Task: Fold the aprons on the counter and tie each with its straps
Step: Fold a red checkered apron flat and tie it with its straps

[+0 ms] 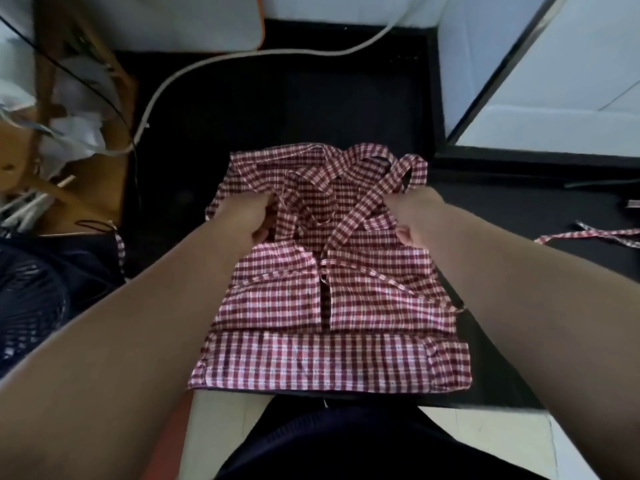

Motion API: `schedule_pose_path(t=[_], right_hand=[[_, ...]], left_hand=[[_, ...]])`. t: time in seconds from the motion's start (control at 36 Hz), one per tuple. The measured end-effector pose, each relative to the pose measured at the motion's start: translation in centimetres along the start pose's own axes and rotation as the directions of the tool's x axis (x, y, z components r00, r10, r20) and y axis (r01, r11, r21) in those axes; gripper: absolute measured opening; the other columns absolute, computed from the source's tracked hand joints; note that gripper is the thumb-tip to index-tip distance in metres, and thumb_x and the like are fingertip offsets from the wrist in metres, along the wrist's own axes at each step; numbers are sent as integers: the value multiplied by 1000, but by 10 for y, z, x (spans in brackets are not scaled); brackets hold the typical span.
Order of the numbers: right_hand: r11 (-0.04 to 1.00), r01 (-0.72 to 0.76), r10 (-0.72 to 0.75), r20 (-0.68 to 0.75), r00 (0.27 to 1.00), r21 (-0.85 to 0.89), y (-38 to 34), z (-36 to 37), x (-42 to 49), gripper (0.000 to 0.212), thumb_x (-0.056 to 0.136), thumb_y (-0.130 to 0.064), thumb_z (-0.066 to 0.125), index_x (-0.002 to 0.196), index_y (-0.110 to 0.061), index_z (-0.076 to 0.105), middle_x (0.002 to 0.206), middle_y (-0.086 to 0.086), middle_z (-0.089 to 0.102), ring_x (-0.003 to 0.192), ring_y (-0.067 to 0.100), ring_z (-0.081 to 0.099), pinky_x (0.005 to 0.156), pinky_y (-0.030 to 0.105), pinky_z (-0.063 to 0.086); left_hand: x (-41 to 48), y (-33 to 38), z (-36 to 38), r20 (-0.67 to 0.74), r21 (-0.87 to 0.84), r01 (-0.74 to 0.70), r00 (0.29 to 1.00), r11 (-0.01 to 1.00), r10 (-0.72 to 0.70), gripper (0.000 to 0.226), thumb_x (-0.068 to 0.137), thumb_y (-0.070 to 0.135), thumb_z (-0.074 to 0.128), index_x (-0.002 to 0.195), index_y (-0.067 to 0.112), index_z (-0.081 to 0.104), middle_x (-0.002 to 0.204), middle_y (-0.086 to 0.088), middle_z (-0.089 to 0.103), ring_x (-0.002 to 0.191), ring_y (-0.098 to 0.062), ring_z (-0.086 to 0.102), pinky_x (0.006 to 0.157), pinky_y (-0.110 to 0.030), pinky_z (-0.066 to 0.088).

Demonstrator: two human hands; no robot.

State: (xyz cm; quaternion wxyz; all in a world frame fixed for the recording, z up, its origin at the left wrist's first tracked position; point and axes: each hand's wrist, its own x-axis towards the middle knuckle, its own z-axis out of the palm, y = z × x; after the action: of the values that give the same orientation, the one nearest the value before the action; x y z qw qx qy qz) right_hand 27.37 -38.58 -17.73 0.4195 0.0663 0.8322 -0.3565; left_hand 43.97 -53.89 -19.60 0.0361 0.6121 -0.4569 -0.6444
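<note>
With the folded red-checked apron (325, 313) lying on the dark bench (277, 109), left hand (246, 220) and right hand (415, 216) each hold a strap (363, 206) in a closed grip, so the tying step seems in hand, which next calls for crossing and knotting them.

A black tabletop (277, 98) lies in dim light, a white cable (194, 68) curving across its far side, with a cluttered cardboard box (86, 188) and dark fan (27, 306) at left and pale panels (554, 109) at right.
</note>
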Motion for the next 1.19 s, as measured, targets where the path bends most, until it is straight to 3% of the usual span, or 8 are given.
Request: schedule_pose_path(t=[0.17, 0.31, 0.56, 0.67, 0.81, 0.89, 0.97, 1.19], right_hand=[[960, 262, -273, -128, 953, -93, -7, -3, 13, 7, 87, -13, 60, 82, -14, 55, 81, 3, 57, 72, 18, 57, 71, 32, 51], [780, 573, -623, -227, 748, -253, -41, -17, 2, 10, 89, -18, 59, 93, -12, 52, 74, -8, 50, 73, 12, 52, 63, 24, 38], [519, 811, -853, -234, 467, -271, -106, -35, -21, 31, 82, -33, 68, 107, -17, 59, 121, 2, 49, 102, 10, 48, 76, -2, 32], [551, 736, -823, -108, 558, -394, -102, -32, -12, 54, 88, -23, 58, 139, -23, 41, 154, 7, 20, 137, 19, 30, 103, 17, 25], [729, 529, -634, -137, 761, -434, -94, -26, 8, 33, 97, -22, 41, 127, -11, 50, 118, 6, 56, 108, 24, 54, 85, 28, 41], [797, 462, -529, -83, 844, -388, -92, -19, 16, 34, 98, -36, 39, 83, -9, 54, 83, 4, 58, 89, 28, 59, 77, 33, 47], [901, 388, -401, -33, 915, -193, -92, -7, 24, 45, 95, -50, 42, 70, -13, 53, 73, 5, 58, 85, 28, 63, 84, 47, 55], [990, 132, -140, 189, 972, 55, -106, 32, 51, 64, 87, -45, 62, 136, -9, 44, 121, 6, 57, 95, 19, 54, 67, 29, 50]], left_hand=[[-4, 13, 3, 46, -64, -89, 995, 994, 92, 15, 98, 13, 51, 106, 6, 60, 87, -8, 65, 67, -12, 65, 65, -29, 56], [-12, 52, -2, 108, -284, -181, 970, 942, 219, 28, 101, 16, 41, 79, 10, 57, 66, -4, 62, 54, -13, 63, 56, -30, 51], [-10, 137, -18, 154, -359, -357, 888, 862, 432, 38, 97, 2, 48, 133, -7, 44, 103, -5, 57, 73, 0, 58, 66, 1, 37], [-2, 127, -13, 52, 64, -489, 872, 870, 486, 70, 85, 29, 64, 147, 14, 35, 132, -2, 56, 109, -15, 59, 88, -20, 49], [10, 92, -9, -48, 372, -333, 925, 866, 377, 66, 87, 34, 64, 145, 22, 37, 124, 2, 56, 103, -17, 58, 94, -35, 50], [22, 78, 0, 13, 448, -265, 957, 854, 290, 12, 90, 26, 59, 100, 20, 56, 88, 0, 59, 76, -15, 59, 71, -31, 53], [34, 71, 14, 63, 509, -240, 968, 827, 243, 29, 92, 20, 53, 64, 15, 48, 67, -1, 51, 58, -14, 47, 56, -28, 40], [60, 74, 42, -102, 316, -209, 962, 926, 252, 37, 92, 46, 51, 99, 13, 65, 97, -4, 68, 88, -22, 64, 82, -37, 54]])
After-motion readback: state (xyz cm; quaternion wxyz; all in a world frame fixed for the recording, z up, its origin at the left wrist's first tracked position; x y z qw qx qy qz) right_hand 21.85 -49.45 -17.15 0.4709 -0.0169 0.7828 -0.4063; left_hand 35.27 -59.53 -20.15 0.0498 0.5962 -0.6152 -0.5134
